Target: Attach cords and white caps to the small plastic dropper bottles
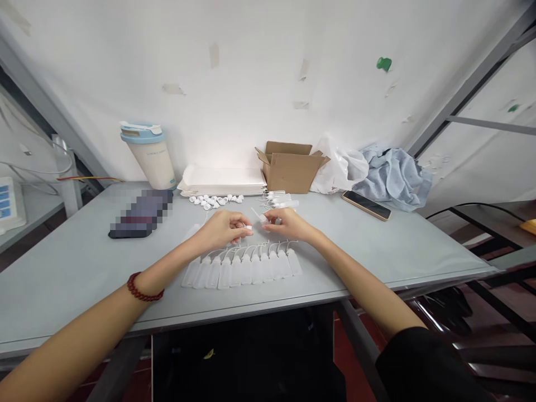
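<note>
My left hand (228, 228) pinches a small white cap (248, 227) between thumb and fingertips. Just to its right, my right hand (288, 223) grips a small translucent plastic bottle (263, 219), whose thin white nozzle points up and left. The cap and the bottle are apart. Below both hands, several flat translucent bottles (247, 270) lie side by side in a row, their thin curved tubes toward the back. Behind my left hand is a scatter of loose white caps (215, 201). A few more bottles (285, 200) lie behind my right hand.
Along the wall stand a blue-lidded cup (151, 159), a stack of white sheets (224, 180), an open cardboard box (293, 172), a plastic bag (337, 167) and a crumpled blue cloth (391, 176). A phone (367, 205) lies right; a pixelated dark object (142, 215) lies left.
</note>
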### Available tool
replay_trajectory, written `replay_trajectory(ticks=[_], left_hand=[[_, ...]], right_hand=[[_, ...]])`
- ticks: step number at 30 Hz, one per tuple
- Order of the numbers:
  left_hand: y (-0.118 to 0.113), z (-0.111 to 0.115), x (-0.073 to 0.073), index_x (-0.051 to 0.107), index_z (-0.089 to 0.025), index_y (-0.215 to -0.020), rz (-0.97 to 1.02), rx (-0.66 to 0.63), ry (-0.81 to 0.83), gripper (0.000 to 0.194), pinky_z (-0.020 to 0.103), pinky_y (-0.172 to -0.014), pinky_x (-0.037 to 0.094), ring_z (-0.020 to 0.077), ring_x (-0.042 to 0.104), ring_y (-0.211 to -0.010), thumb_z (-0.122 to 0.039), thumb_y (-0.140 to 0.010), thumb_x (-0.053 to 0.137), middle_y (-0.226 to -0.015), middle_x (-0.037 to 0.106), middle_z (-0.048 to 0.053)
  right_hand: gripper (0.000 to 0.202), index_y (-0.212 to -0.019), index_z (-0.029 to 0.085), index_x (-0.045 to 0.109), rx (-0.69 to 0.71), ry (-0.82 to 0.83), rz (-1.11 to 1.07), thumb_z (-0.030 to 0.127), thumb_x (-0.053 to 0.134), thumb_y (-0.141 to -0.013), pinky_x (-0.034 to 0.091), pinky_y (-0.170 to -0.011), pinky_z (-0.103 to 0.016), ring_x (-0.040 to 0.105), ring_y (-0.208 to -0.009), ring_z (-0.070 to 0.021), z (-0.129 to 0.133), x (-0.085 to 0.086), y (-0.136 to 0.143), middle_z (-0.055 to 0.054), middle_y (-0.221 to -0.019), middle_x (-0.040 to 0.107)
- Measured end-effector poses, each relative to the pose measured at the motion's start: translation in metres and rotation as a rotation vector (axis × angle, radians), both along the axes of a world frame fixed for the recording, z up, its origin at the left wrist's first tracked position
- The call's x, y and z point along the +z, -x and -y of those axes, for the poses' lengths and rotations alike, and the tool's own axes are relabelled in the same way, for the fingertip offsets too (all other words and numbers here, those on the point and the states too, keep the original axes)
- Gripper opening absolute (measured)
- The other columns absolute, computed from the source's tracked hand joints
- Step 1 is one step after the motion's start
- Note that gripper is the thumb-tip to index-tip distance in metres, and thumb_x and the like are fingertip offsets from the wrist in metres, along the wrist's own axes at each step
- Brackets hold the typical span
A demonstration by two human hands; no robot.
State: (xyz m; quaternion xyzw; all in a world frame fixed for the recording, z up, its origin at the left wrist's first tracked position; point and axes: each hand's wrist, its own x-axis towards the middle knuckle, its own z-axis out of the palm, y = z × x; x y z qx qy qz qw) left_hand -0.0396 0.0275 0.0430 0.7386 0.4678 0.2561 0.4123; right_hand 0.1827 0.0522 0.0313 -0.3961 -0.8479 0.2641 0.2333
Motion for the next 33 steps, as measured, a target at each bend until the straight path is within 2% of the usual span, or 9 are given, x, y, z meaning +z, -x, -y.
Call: replay_trajectory(ticks=[5,11,17,24,30,33], left_hand=[[-0.004,0.003,0.002,0.067,-0.015,-0.092,0.025,0.012,-0.029,0.029,0.026,-0.055,0.050,0.0151,0.060,-0.058,-0.040,-0.076,0.062,-0.068,0.064,0.001],[-0.004,0.004,0.005,0.065,-0.015,-0.085,0.118,0.026,-0.094,0.027,0.025,-0.054,0.049,0.0151,0.059,-0.061,-0.041,-0.078,0.061,-0.068,0.061,0.001],[0.000,0.005,0.011,0.066,-0.017,-0.085,0.073,-0.061,-0.088,0.025,0.023,-0.053,0.048,0.0130,0.057,-0.058,-0.041,-0.080,0.060,-0.069,0.062,0.000],[0.001,0.004,0.012,0.064,-0.017,-0.079,0.085,-0.061,-0.100,0.025,0.022,-0.052,0.047,0.0120,0.057,-0.055,-0.042,-0.081,0.060,-0.062,0.059,-0.001],[0.001,0.001,0.008,0.062,-0.016,-0.080,0.133,-0.077,-0.047,0.024,0.025,-0.056,0.051,0.0125,0.060,-0.057,-0.039,-0.083,0.059,-0.068,0.063,0.001],[0.001,0.000,0.007,0.062,-0.015,-0.079,0.128,-0.083,-0.030,0.025,0.026,-0.056,0.053,0.0128,0.061,-0.056,-0.039,-0.083,0.057,-0.068,0.064,0.002]], right_hand=[[0.017,-0.074,0.015,0.057,0.064,0.002,-0.034,0.028,0.056,-0.084,0.033,-0.062,-0.023,0.046,-0.067,-0.0105,0.005,0.000,0.005,0.001,-0.071,0.053],[0.015,-0.080,0.016,0.061,0.113,0.010,-0.041,0.026,0.052,-0.087,0.035,-0.061,-0.024,0.045,-0.064,-0.0111,0.017,0.006,0.012,0.001,-0.069,0.052],[0.020,-0.086,0.015,0.063,0.149,-0.104,-0.008,0.028,0.048,-0.092,0.036,-0.065,-0.027,0.044,-0.066,-0.0129,0.019,0.002,0.012,0.000,-0.070,0.050],[0.024,-0.111,0.017,0.065,0.101,-0.201,-0.031,0.027,0.055,-0.091,0.042,-0.070,-0.029,0.053,-0.076,-0.0170,0.016,-0.006,0.012,-0.005,-0.083,0.061],[0.023,-0.111,0.016,0.060,0.034,-0.116,-0.175,0.025,0.052,-0.092,0.047,-0.071,-0.030,0.061,-0.079,-0.0168,0.018,-0.005,0.013,-0.009,-0.095,0.067],[0.018,-0.107,0.019,0.057,0.007,-0.113,-0.200,0.025,0.051,-0.092,0.047,-0.070,-0.030,0.062,-0.078,-0.0164,0.019,-0.005,0.013,-0.007,-0.094,0.068]])
